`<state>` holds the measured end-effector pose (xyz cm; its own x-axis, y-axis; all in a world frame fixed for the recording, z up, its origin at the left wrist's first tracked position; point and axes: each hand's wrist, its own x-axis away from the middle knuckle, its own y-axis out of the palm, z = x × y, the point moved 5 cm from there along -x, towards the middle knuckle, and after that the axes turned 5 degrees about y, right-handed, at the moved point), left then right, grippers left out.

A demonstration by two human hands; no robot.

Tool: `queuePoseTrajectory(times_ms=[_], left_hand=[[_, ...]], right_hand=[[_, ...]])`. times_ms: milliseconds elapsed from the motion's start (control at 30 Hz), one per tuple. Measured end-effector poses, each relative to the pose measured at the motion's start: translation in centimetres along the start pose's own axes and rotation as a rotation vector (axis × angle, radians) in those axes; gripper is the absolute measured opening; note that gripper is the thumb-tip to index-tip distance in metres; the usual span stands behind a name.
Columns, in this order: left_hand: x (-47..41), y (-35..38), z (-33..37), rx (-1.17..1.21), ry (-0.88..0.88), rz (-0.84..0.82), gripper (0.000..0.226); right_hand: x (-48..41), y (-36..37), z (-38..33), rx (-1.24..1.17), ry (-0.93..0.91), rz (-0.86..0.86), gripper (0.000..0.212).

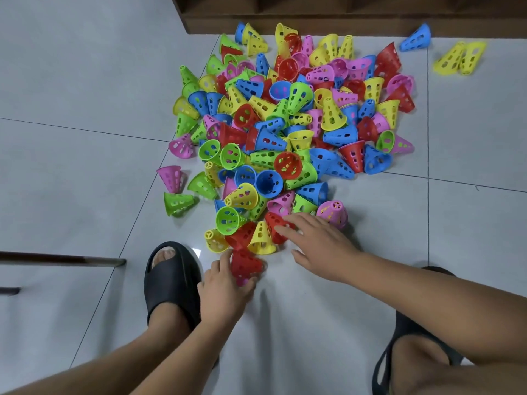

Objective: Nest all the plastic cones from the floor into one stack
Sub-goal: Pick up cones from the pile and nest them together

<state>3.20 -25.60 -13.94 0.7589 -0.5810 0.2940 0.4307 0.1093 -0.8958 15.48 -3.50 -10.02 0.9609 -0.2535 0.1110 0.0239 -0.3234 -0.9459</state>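
Note:
A big heap of perforated plastic cones [288,121] in red, yellow, green, blue and pink lies on the tiled floor. My left hand [225,286] grips a red cone [245,265] at the heap's near edge; something pink shows under its rim. My right hand [319,246] reaches forward with straight fingers that touch another red cone [275,225] lying beside a yellow cone [261,239]. A pink cone [333,213] sits just beyond that hand.
My feet in black slides [171,283] flank the hands, the other slide [410,332] at the right. A dark wooden cabinet base [313,21] runs behind the heap. Stray blue [416,38] and yellow cones [459,58] lie far right. A dark bar [62,259] sits left.

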Motion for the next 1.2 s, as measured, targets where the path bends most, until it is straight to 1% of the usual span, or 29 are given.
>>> queuePoseTrajectory(times_ms=[67,133,200,267,333,400,467,567,700,767,833,900,1000,1067,1133,1200], left_hand=[[-0.2,-0.2,0.4,-0.070,0.051,-0.001,0.093],[-0.4,-0.3,0.8,-0.126,0.094,0.015,0.095],[-0.7,-0.1,1.0,-0.155,0.134,0.028,0.083],[-1.0,0.2,1.1,-0.216,0.184,0.023,0.062],[-1.3,0.6,1.0,-0.268,0.233,0.012,0.048],[-1.4,0.7,0.9,-0.283,0.264,-0.007,0.047],[-1.5,0.8,0.9,-0.280,0.273,-0.009,0.051],[-1.6,0.7,1.0,-0.239,0.253,0.020,0.042],[-1.2,-0.4,2.7,-0.095,0.215,0.040,0.036],[-0.8,-1.0,4.5,0.006,0.214,0.078,0.034],[-0.5,-1.7,6.5,0.152,0.202,0.114,0.030],[-0.6,-2.5,8.4,0.335,0.156,0.148,0.026],[-1.1,-3.7,10.6,0.541,0.095,0.204,0.021],[-1.5,-4.4,11.7,0.624,0.105,0.228,0.019],[-2.1,-4.6,12.7,0.662,0.136,0.230,0.023],[-2.6,-4.6,13.8,0.670,0.168,0.225,0.028]], right_hand=[[-0.1,1.3,0.3,0.007,0.055,-0.099,0.068],[0.0,2.1,0.5,0.020,0.083,-0.132,0.067],[0.2,2.4,0.6,0.024,0.084,-0.095,0.055],[0.3,2.4,0.6,0.022,0.101,-0.050,0.045],[0.5,2.6,0.7,0.034,0.126,-0.044,0.047],[0.9,3.0,0.9,0.045,0.154,-0.064,0.048],[1.4,3.5,1.0,0.055,0.215,-0.144,0.051],[1.9,4.2,0.8,0.048,0.281,-0.235,0.053],[2.5,4.8,1.5,-0.018,0.373,-0.326,0.059],[2.8,4.7,2.0,-0.045,0.378,-0.335,0.056],[2.9,4.0,2.6,-0.093,0.384,-0.287,0.053],[3.0,2.3,3.1,-0.198,0.399,-0.194,0.054],[3.3,-1.5,3.8,-0.323,0.362,0.007,0.058],[3.8,-4.3,4.2,-0.342,0.325,0.163,0.060],[4.2,-6.2,4.9,-0.319,0.299,0.315,0.059],[4.5,-6.8,6.0,-0.339,0.329,0.412,0.060]])
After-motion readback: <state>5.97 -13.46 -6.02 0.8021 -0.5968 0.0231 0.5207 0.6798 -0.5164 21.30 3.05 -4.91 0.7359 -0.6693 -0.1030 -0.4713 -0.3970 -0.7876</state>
